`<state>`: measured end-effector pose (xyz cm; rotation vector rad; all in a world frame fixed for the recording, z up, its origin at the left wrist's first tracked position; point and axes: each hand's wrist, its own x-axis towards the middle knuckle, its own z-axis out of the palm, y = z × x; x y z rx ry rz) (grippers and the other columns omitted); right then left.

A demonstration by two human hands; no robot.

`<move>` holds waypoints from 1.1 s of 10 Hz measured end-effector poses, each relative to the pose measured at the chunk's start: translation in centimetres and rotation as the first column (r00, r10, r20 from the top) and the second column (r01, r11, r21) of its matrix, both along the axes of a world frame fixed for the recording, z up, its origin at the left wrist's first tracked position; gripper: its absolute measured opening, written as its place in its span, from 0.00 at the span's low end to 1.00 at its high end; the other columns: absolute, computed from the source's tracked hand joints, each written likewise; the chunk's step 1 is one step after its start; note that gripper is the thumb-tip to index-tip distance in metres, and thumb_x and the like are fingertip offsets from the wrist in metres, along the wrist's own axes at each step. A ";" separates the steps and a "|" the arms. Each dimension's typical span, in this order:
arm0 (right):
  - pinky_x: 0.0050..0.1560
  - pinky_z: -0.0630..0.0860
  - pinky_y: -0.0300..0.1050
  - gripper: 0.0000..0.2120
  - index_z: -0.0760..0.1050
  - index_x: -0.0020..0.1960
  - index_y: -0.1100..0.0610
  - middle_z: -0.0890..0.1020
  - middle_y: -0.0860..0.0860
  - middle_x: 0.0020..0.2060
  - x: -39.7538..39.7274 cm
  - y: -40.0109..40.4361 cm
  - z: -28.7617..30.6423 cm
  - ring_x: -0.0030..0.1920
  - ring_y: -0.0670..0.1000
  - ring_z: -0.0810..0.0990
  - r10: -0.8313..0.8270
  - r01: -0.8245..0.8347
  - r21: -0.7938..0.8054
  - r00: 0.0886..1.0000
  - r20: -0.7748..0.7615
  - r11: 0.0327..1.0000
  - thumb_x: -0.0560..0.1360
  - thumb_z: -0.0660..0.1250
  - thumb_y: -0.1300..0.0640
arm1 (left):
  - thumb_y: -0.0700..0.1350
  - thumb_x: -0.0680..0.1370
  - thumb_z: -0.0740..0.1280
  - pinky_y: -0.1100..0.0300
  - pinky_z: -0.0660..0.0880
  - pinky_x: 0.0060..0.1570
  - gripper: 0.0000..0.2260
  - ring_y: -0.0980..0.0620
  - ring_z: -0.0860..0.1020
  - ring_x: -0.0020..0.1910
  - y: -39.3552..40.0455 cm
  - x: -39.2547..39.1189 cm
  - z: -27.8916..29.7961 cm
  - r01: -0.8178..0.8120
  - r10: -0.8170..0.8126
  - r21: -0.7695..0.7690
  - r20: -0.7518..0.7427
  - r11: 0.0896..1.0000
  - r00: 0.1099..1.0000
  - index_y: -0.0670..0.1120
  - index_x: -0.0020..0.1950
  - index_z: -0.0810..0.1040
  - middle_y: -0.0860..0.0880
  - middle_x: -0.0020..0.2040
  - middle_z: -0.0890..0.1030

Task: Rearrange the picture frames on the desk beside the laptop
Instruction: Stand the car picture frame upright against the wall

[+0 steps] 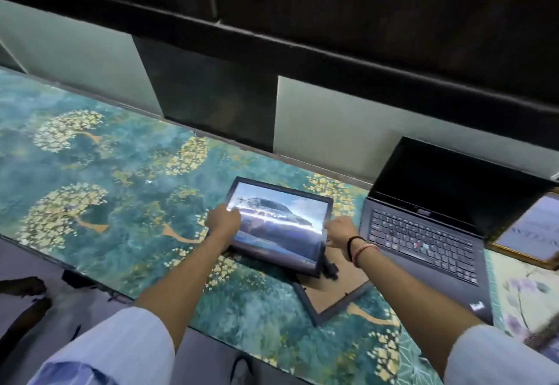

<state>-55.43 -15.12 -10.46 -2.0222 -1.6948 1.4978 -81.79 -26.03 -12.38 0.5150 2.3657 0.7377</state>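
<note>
Hands meet at a black frame (279,222) on the desk (90,166), just left of the open laptop (429,230). The left hand (223,221) grips the frame's left edge, thumb over the glass; the right hand (340,232) is closed around its right edge, so both sit equally near, one at each end of the long axis, which runs left to right. The frame is tilted, far edge raised, glass facing up and glaring over a picture of what may be a car. Its near edge overlaps a second frame (335,287) lying face down, brown backing up. A gold frame (527,230) lies beyond the laptop's right side. Any shift likely needs both hands moving together.
</note>
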 end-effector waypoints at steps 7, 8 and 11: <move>0.38 0.69 0.44 0.10 0.75 0.34 0.63 0.76 0.53 0.32 0.5 13.9 0.3 0.38 0.51 0.72 -0.225 0.267 0.377 0.962 -0.153 0.887 0.60 0.57 0.61 | 0.38 0.74 0.62 0.48 0.78 0.48 0.13 0.38 0.82 0.55 13.2 -4.1 1.9 -0.035 -0.057 0.331 0.265 0.943 0.963 0.35 0.53 0.82 0.37 0.56 0.84; 0.39 0.68 0.42 0.13 0.78 0.39 0.59 0.78 0.54 0.36 1.2 15.8 -0.7 0.40 0.52 0.73 -0.249 0.316 0.353 0.943 -0.222 0.881 0.60 0.57 0.61 | 0.38 0.75 0.60 0.52 0.75 0.49 0.14 0.40 0.80 0.55 16.3 -4.4 1.2 0.016 -0.123 0.391 0.251 0.920 0.960 0.38 0.55 0.82 0.41 0.57 0.83; 0.44 0.72 0.43 0.20 0.76 0.54 0.55 0.83 0.55 0.52 1.4 15.5 0.2 0.47 0.53 0.78 -0.268 0.399 0.309 0.881 -0.390 0.863 0.65 0.57 0.64 | 0.40 0.72 0.57 0.49 0.76 0.65 0.23 0.48 0.81 0.59 19.5 -5.2 -2.9 0.076 -0.241 0.456 0.315 0.887 0.918 0.48 0.63 0.82 0.49 0.61 0.85</move>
